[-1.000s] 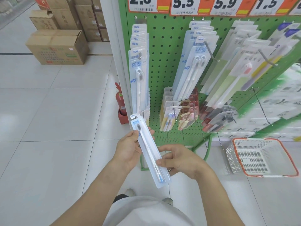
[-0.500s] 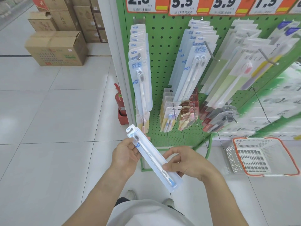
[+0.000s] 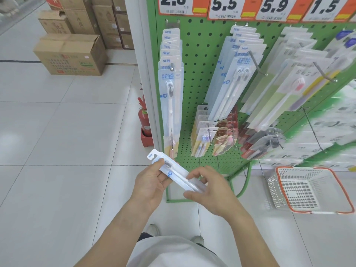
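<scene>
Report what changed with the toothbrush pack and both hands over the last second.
The toothbrush pack tipped from nearly upright to a flatter slant, lower end swinging right. The right hand closed over that end, hiding it, and pinches it between thumb and fingers. The left hand keeps its grip near the brush head. The floor basket and the hanging packs on the rack are unchanged.

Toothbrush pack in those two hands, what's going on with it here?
A person stands at a green pegboard rack in a shop, holding a toothbrush pack with both hands. The left hand grips the bristle end and the right hand pinches the handle end, so the pack lies tilted in front of the rack. Similar packs hang on a hook just above. A basket sits on the floor to the right.
</scene>
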`<state>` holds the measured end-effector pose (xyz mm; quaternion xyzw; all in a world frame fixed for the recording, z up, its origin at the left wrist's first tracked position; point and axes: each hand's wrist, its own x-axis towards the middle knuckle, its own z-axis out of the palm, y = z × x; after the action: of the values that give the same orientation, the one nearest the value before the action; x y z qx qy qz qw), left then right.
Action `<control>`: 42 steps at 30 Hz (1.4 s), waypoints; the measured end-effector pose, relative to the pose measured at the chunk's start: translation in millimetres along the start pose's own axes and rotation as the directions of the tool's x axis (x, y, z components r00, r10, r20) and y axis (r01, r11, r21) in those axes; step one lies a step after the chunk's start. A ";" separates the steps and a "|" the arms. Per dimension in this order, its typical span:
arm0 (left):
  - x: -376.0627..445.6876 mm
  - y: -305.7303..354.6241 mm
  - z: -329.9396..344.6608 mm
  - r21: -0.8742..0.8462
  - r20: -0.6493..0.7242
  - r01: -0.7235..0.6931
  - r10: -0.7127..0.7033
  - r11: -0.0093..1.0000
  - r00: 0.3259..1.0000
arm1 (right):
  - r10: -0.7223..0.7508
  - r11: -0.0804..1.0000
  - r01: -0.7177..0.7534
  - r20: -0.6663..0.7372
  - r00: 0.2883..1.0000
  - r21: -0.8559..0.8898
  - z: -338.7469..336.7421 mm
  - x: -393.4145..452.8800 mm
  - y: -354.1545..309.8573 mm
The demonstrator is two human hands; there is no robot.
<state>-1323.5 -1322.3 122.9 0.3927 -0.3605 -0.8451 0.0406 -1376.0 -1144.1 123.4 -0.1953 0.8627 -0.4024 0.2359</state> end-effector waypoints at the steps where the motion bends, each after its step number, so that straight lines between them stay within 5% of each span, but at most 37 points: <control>1: -0.7 0.0 -0.2 0.022 -0.008 -0.017 0.017 1.000 1.000 | 0.021 0.999 -0.021 0.011 1.000 0.028 -0.9 -0.6 0.3; 7: -10.3 -3.7 2.7 0.125 0.103 -0.126 0.113 0.984 0.988 | 0.069 0.881 -0.166 0.225 0.972 0.444 -16.3 -4.4 5.3; 14: -16.0 -5.8 3.0 0.229 0.179 -0.215 0.176 0.949 0.968 | 0.074 0.757 -0.278 0.345 0.936 0.591 -30.9 -12.1 10.8; 25: -18.7 -3.6 3.0 0.249 0.114 -0.113 0.087 0.962 0.990 | 0.112 0.641 -0.396 0.430 0.896 0.658 -28.9 -14.8 13.5; 34: -16.8 -5.3 4.6 0.208 0.095 -0.026 0.007 0.978 0.996 | 0.041 0.695 -0.387 0.504 0.863 0.606 -30.8 -19.5 21.4; 42: -16.3 -5.3 8.6 0.203 0.042 0.028 -0.038 0.979 0.998 | 0.045 0.632 -0.404 0.489 0.871 0.662 -36.5 -19.1 19.0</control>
<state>-1317.1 -1307.7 133.6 0.3813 -0.4386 -0.8135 -0.0217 -1383.8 -1100.7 133.8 -0.0523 0.5643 -0.6330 0.5274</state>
